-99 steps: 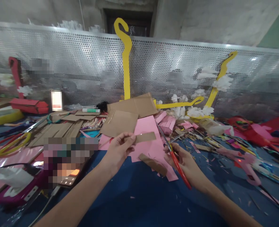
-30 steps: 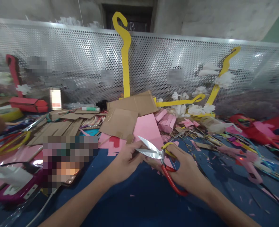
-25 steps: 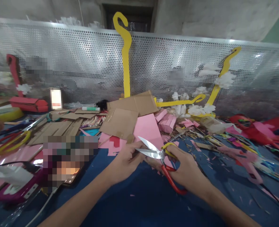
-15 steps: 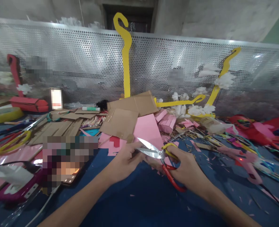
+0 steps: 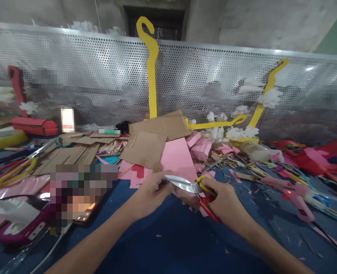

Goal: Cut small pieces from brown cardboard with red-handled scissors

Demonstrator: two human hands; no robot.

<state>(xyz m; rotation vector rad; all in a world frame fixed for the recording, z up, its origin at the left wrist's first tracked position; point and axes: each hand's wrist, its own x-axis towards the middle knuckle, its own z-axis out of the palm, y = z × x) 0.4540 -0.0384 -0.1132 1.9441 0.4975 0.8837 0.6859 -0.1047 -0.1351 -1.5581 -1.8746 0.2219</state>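
Note:
My right hand [image 5: 224, 201] is wrapped round the handles of a pair of scissors [image 5: 182, 183], one loop yellow and one red. The silver blades lie together and point left at the fingers of my left hand [image 5: 149, 194]. Those fingers are pinched closed by the blade tips; whatever is between them is hidden. Just beyond both hands lies a sheet of pink paper [image 5: 177, 158]. Pieces of brown cardboard [image 5: 144, 148] overlap its left side, and a small red piece [image 5: 139, 170] lies near my left hand.
Pink glue gun [image 5: 295, 198] with its cord lies at right, a light glowing on it. To the left are yellow-handled scissors [image 5: 16, 173], tape [image 5: 5, 139] and a purple box [image 5: 22, 224]. Yellow hook-topped stands [image 5: 151, 87] rise before a perforated metal panel [image 5: 99, 72]. Paper scraps litter the blue table [image 5: 168, 247].
The scissor blades, spread apart before, have come together, and the red handle has swung up towards the yellow one. Both hands stay in nearly the same place.

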